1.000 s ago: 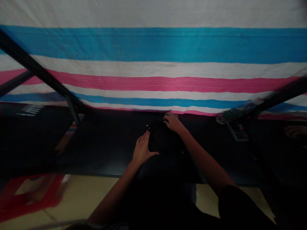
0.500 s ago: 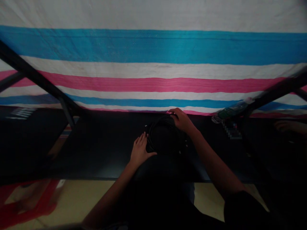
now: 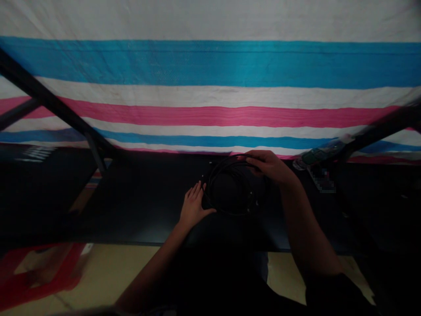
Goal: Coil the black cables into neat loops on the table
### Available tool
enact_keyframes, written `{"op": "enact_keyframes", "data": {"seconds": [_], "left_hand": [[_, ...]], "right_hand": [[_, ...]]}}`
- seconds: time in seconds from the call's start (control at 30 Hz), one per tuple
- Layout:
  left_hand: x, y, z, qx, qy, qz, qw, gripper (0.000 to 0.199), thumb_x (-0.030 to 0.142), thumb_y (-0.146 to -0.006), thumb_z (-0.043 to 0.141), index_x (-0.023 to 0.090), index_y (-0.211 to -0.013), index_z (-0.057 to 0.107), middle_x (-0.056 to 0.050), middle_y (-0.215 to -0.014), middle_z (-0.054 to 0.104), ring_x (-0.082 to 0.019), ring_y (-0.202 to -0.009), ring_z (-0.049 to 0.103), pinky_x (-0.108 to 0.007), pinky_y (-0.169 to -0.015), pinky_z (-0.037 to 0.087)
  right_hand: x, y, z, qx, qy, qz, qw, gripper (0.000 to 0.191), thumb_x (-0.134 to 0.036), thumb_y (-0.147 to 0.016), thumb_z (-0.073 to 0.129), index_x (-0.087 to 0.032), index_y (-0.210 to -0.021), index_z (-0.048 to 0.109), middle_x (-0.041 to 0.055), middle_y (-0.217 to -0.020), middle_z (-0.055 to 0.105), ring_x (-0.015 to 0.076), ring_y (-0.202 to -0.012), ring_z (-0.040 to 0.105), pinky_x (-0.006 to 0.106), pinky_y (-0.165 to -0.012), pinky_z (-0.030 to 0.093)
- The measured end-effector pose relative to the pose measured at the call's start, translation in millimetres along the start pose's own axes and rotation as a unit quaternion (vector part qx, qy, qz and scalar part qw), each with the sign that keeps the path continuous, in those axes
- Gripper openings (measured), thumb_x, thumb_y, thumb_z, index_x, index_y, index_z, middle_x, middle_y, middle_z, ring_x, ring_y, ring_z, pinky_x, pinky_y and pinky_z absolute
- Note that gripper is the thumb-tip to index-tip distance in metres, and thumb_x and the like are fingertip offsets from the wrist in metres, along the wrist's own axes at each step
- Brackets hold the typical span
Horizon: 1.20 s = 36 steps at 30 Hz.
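Note:
A coil of black cable [image 3: 212, 184] lies on the black tabletop [image 3: 144, 202], several loops wide, with small pale ends showing at its edges. My left hand [image 3: 194, 204] rests at the coil's left side, fingers and thumb spread apart, touching the outer loops. At the upper right of the coil, my right hand [image 3: 268, 166] is closed on a strand of the cable, its thumb and fingers pinched together. The dim light hides where some of the loops run.
A striped sheet [image 3: 210, 96] hangs behind the table. Dark metal braces [image 3: 59, 105] slope down on both sides. A plastic bottle [image 3: 320, 151] and a blurred flat object [image 3: 322, 179] lie at the right. Below left is a red plastic stool or crate [image 3: 62, 272].
My right hand has moved to the right and drawn a loop of the cable with it. My left hand has stayed almost in place.

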State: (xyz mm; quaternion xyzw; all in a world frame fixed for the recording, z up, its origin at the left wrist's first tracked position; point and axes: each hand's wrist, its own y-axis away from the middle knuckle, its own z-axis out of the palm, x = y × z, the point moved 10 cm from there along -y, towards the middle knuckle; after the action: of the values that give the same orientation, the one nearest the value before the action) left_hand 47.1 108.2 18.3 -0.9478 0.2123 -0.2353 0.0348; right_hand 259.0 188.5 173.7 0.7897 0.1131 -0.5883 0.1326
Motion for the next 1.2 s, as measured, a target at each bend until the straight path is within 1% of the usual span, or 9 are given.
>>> {"op": "enact_keyframes", "data": {"seconds": [0.13, 0.23, 0.37, 0.5, 0.57, 0.67, 0.83, 1.0, 1.2], "left_hand": [[-0.2, -0.6, 0.3, 0.003, 0.003, -0.002, 1.0, 0.108, 0.07, -0.073, 0.068, 0.014, -0.154, 0.025, -0.024, -0.157, 0.033, -0.035, -0.145, 0.033, -0.054, -0.116, 0.029], [0.1, -1.0, 0.3, 0.003, 0.002, -0.002, 1.0, 0.109, 0.07, -0.073, 0.069, 0.012, -0.154, 0.024, -0.025, -0.156, 0.034, -0.036, -0.144, 0.034, -0.054, -0.116, 0.03], [-0.6, -1.1, -0.6, 0.011, 0.015, -0.007, 1.0, 0.118, 0.071, -0.07, 0.071, 0.012, -0.156, 0.016, -0.027, -0.154, 0.037, -0.038, -0.142, 0.037, -0.056, -0.115, 0.031], [-5.6, -0.2, -3.5, 0.03, 0.049, -0.028, 0.998, 0.134, 0.066, -0.07, 0.075, 0.009, -0.156, -0.01, -0.028, -0.151, 0.041, -0.036, -0.139, 0.043, -0.053, -0.113, 0.035], [-5.5, -0.1, -3.5, 0.028, 0.054, -0.025, 0.998, 0.129, 0.064, -0.073, 0.074, 0.011, -0.157, -0.009, -0.026, -0.151, 0.041, -0.035, -0.139, 0.043, -0.053, -0.113, 0.035], [-3.0, -0.1, -1.6, 0.012, 0.033, -0.008, 0.999, 0.108, 0.06, -0.078, 0.071, 0.017, -0.157, 0.012, -0.022, -0.155, 0.037, -0.034, -0.143, 0.038, -0.054, -0.116, 0.031], [-4.7, 0.4, 1.2, -0.01, 0.02, -0.011, 1.0, 0.092, 0.052, -0.08, 0.07, 0.017, -0.154, 0.026, -0.02, -0.157, 0.035, -0.032, -0.145, 0.035, -0.053, -0.117, 0.029], [-3.8, 0.1, 0.0, -0.009, 0.023, -0.014, 1.0, 0.095, 0.051, -0.079, 0.071, 0.015, -0.153, 0.026, -0.021, -0.157, 0.036, -0.032, -0.145, 0.035, -0.052, -0.118, 0.029], [-3.4, 0.8, 0.4, -0.008, 0.018, -0.014, 1.0, 0.093, 0.053, -0.078, 0.072, 0.014, -0.152, 0.031, -0.021, -0.155, 0.038, -0.033, -0.145, 0.035, -0.052, -0.118, 0.029]], "right_hand": [[28.1, -15.5, 3.7, -0.001, 0.026, 0.02, 0.999, 0.027, -0.037, -0.089, 0.059, -0.017, -0.105, 0.071, -0.0031, -0.06, 0.051, 0.0076, -0.048, 0.04, 0.023, -0.045, 0.031], [57.8, -36.6, 7.1, 0.021, 0.12, -0.007, 0.993, 0.025, -0.032, -0.089, 0.056, -0.017, -0.098, 0.073, 0.0024, -0.071, 0.064, 0.0129, -0.059, 0.053, 0.027, -0.057, 0.043], [93.2, -54.9, 7.5, 0.106, 0.303, -0.036, 0.947, 0.024, -0.025, -0.09, 0.053, -0.016, -0.093, 0.074, 0.0115, -0.094, 0.071, 0.0231, -0.089, 0.063, 0.037, -0.085, 0.048], [109.0, -56.3, 18.0, 0.138, 0.404, -0.038, 0.904, 0.026, -0.023, -0.091, 0.051, -0.015, -0.104, 0.073, 0.0157, -0.108, 0.067, 0.027, -0.103, 0.061, 0.042, -0.092, 0.046], [104.2, -52.8, 25.8, 0.145, 0.416, -0.053, 0.896, 0.032, -0.026, -0.093, 0.052, -0.016, -0.117, 0.069, 0.0167, -0.118, 0.064, 0.0291, -0.11, 0.058, 0.045, -0.095, 0.044], [92.5, -48.1, 46.9, 0.12, 0.438, -0.087, 0.887, 0.042, -0.031, -0.093, 0.055, -0.018, -0.132, 0.06, 0.0168, -0.129, 0.059, 0.0315, -0.119, 0.052, 0.047, -0.099, 0.039], [98.5, -47.6, 77.6, 0.037, 0.466, -0.074, 0.881, 0.034, -0.023, -0.094, 0.052, -0.018, -0.125, 0.066, 0.0159, -0.117, 0.063, 0.0308, -0.11, 0.055, 0.047, -0.095, 0.038], [77.2, -39.5, 58.1, 0.095, 0.346, -0.117, 0.926, 0.029, -0.023, -0.096, 0.047, -0.021, -0.11, 0.072, 0.0114, -0.103, 0.065, 0.0234, -0.096, 0.06, 0.038, -0.089, 0.044], [7.0, -2.3, 0.1, 0.202, 0.216, -0.157, 0.942, 0.026, -0.031, -0.092, 0.053, -0.022, -0.104, 0.074, 0.0075, -0.091, 0.067, 0.021, -0.082, 0.06, 0.035, -0.077, 0.047]]}}
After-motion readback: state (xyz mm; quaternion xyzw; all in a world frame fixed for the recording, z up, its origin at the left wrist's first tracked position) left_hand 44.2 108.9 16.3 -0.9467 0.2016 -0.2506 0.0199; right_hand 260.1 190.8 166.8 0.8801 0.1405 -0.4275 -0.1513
